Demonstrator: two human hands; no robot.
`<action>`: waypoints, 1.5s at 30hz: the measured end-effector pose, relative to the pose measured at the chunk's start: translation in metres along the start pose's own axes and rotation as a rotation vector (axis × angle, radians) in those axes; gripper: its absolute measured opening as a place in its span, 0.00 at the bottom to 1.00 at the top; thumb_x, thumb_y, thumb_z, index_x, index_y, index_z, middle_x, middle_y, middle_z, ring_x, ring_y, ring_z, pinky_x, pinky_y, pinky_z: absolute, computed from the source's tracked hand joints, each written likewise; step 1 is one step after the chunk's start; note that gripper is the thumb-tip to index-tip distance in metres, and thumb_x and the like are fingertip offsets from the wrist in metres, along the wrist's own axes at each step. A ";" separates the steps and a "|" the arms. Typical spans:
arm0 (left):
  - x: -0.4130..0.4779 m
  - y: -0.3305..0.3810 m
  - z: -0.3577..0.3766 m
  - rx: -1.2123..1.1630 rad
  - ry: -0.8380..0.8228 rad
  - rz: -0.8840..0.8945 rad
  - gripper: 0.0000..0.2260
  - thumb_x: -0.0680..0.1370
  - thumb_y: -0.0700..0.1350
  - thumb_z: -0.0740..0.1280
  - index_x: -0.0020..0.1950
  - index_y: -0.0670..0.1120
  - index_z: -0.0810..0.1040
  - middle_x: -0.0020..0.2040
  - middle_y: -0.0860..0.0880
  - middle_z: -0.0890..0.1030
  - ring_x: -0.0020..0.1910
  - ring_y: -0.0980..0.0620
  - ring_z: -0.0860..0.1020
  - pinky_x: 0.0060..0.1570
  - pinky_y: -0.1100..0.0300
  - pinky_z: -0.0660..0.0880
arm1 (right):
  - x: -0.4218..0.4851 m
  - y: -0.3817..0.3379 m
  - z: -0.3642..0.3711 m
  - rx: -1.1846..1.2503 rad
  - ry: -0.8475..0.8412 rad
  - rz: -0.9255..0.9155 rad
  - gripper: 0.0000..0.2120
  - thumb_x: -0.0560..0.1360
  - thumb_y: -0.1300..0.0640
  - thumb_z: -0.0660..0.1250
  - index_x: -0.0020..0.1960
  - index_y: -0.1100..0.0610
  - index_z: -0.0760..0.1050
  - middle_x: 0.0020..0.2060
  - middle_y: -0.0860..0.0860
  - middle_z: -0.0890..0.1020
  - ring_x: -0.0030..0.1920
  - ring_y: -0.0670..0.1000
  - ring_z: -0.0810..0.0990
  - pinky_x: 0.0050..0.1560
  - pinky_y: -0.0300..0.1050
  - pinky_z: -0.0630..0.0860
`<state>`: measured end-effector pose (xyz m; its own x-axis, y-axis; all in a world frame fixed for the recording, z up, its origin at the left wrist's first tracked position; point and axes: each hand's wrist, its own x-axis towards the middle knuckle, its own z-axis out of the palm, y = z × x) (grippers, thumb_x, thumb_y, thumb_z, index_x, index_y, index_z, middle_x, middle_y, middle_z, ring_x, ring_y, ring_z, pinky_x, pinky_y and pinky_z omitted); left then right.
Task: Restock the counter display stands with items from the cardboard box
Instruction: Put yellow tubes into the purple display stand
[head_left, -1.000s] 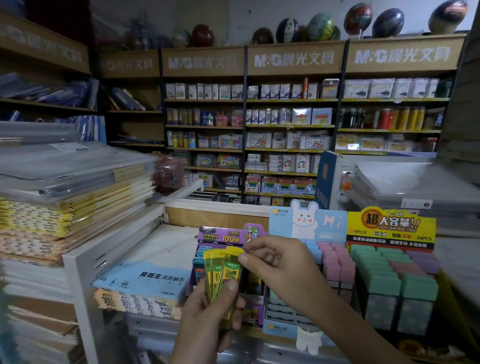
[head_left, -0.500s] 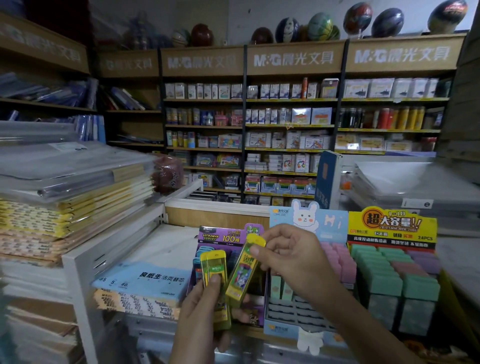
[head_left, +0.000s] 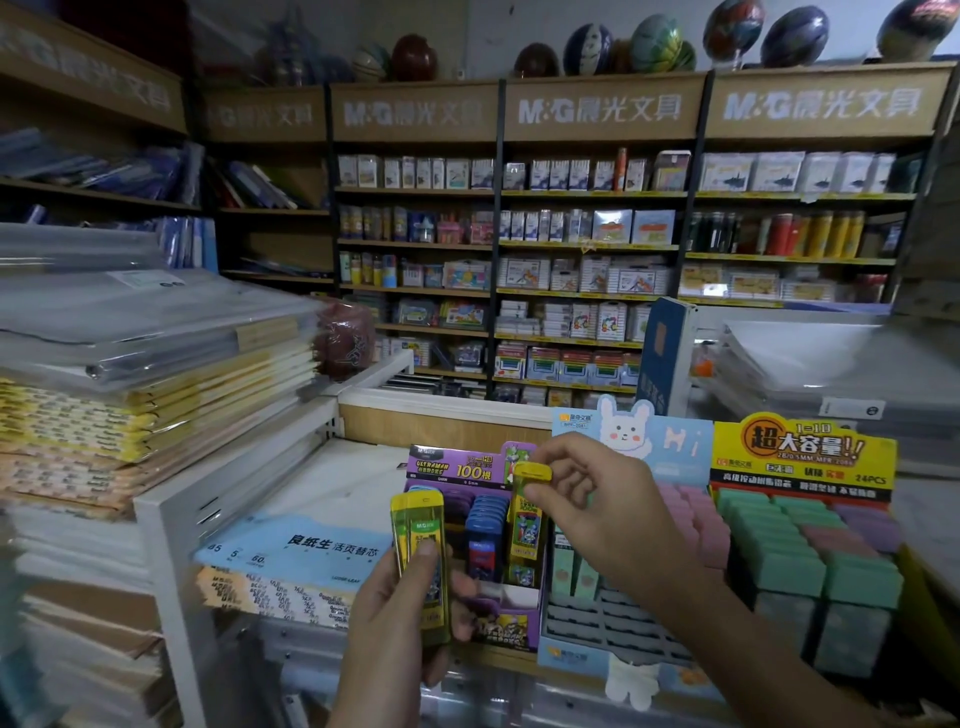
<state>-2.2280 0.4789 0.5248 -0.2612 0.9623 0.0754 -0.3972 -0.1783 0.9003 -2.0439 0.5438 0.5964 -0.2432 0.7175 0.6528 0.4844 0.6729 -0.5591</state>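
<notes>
Beneath the left hand (head_left: 393, 621), yellow cases (head_left: 420, 525) show only partly.

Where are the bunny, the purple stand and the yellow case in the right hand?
bunny (head_left: 626, 430): head view, its white face.
purple stand (head_left: 452, 466): head view, its top sign.
yellow case (head_left: 525, 530): head view, its printed label.

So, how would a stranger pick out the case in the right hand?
In front of the wall shelves, find the purple display stand, leftmost of three. At its right side, the right hand pinches one yellow case. The other yellow cases are lower, in the left hand.
</notes>
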 end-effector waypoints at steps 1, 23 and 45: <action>0.000 0.000 0.000 0.008 -0.001 -0.004 0.09 0.80 0.50 0.66 0.43 0.52 0.83 0.35 0.42 0.83 0.22 0.51 0.74 0.22 0.67 0.61 | -0.001 0.002 0.001 -0.072 -0.010 -0.038 0.10 0.72 0.57 0.76 0.49 0.47 0.78 0.36 0.48 0.78 0.37 0.47 0.74 0.37 0.36 0.73; 0.005 -0.006 -0.013 0.004 -0.063 -0.001 0.10 0.82 0.41 0.59 0.56 0.39 0.77 0.38 0.36 0.82 0.24 0.45 0.75 0.19 0.66 0.62 | -0.015 0.005 0.017 -0.450 -0.098 -0.121 0.15 0.68 0.51 0.78 0.50 0.50 0.78 0.48 0.42 0.72 0.51 0.47 0.68 0.51 0.42 0.64; -0.023 0.006 0.004 0.065 -0.212 0.081 0.11 0.71 0.54 0.71 0.53 0.54 0.83 0.44 0.36 0.85 0.29 0.43 0.80 0.20 0.65 0.65 | -0.024 -0.027 0.008 0.356 -0.164 0.194 0.11 0.72 0.49 0.76 0.53 0.48 0.81 0.35 0.51 0.84 0.34 0.46 0.83 0.38 0.38 0.78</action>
<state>-2.2212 0.4562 0.5304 -0.0964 0.9682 0.2307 -0.3235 -0.2497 0.9127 -2.0577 0.5104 0.5918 -0.3201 0.8367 0.4445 0.2217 0.5223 -0.8235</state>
